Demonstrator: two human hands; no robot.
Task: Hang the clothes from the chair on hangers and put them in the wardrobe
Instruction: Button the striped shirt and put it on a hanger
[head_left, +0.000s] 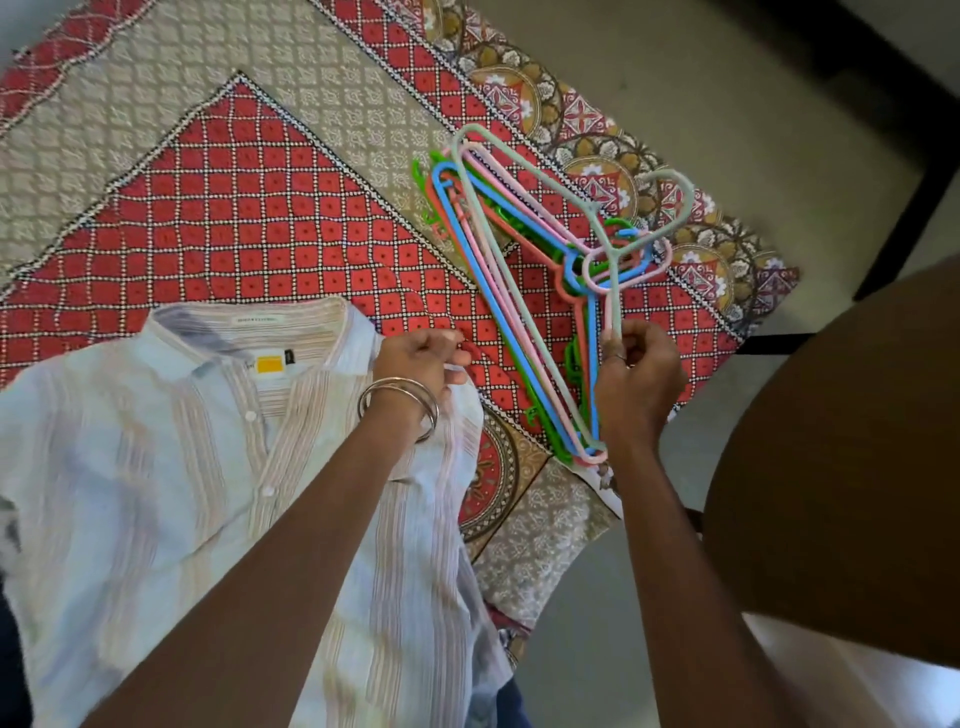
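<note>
A pale striped shirt (171, 467) lies flat, collar up, on a red patterned bedspread (249, 208). My left hand (426, 358), with metal bangles on the wrist, pinches the shirt's shoulder edge. To the right lies a pile of plastic hangers (519, 291) in green, blue, pink and orange. My right hand (639, 374) grips the pale grey-green hanger (613, 280) on top of the pile by its arm, its hook pointing to the upper right.
A dark round wooden surface (841, 467) fills the right side. Pale floor (727, 104) and a dark frame edge (914, 197) lie beyond the bedspread. Dark cloth shows under the shirt's lower edge.
</note>
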